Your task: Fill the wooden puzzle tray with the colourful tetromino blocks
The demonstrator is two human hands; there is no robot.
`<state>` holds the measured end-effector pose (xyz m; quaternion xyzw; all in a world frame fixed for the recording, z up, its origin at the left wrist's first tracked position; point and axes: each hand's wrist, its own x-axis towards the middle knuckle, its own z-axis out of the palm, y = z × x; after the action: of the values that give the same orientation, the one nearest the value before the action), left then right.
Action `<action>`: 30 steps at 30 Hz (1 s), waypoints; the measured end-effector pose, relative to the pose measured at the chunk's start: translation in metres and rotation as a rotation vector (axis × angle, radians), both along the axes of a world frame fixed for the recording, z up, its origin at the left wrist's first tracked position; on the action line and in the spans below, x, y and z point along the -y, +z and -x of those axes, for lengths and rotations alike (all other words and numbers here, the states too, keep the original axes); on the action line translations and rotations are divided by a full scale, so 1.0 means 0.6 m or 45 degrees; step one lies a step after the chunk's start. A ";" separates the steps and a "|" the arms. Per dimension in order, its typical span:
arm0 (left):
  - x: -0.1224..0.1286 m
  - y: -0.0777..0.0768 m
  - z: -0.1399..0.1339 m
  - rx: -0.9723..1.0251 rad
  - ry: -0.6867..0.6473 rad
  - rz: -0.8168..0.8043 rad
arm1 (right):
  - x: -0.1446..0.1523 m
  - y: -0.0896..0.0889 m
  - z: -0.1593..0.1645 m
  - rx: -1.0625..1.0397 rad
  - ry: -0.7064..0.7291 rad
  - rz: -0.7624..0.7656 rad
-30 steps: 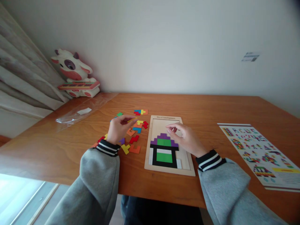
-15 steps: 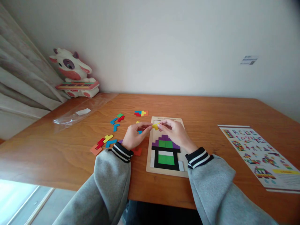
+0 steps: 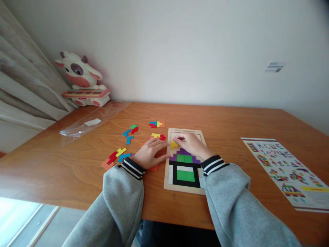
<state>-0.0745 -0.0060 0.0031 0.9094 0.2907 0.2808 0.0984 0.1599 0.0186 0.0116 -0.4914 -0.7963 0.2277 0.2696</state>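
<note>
- Right hand (image 3: 191,143) has its grip clamped on a yellow piece (image 3: 173,145), fingertips at its upper right.
- The piece is at the board's (image 3: 166,178) upper left.
- Left hand (image 3: 149,153), thumb and fingers apart, lies at the board's left edge.

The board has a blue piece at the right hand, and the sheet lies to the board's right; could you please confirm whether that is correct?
Not quite: the piece at the right hand is yellow, not blue, as the head view shows. The sheet does lie right of the board.
</note>
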 end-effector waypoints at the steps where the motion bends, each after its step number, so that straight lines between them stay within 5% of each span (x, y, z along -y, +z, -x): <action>1: 0.000 -0.001 0.000 -0.002 -0.010 -0.004 | 0.001 -0.002 0.002 0.000 0.009 -0.034; 12: 0.014 0.010 -0.010 -0.159 -0.124 0.029 | 0.052 0.011 -0.038 0.047 -0.001 -0.262; 25: 0.015 0.012 -0.014 -0.088 -0.138 -0.061 | 0.068 0.011 -0.062 0.046 -0.051 -0.269; 30: 0.013 0.011 -0.014 -0.119 -0.152 -0.095 | 0.076 0.003 -0.048 0.170 0.082 -0.284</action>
<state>-0.0659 -0.0138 0.0097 0.9403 0.2295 0.2422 0.0674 0.1887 -0.0271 0.0134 -0.4466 -0.8482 0.1130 0.2614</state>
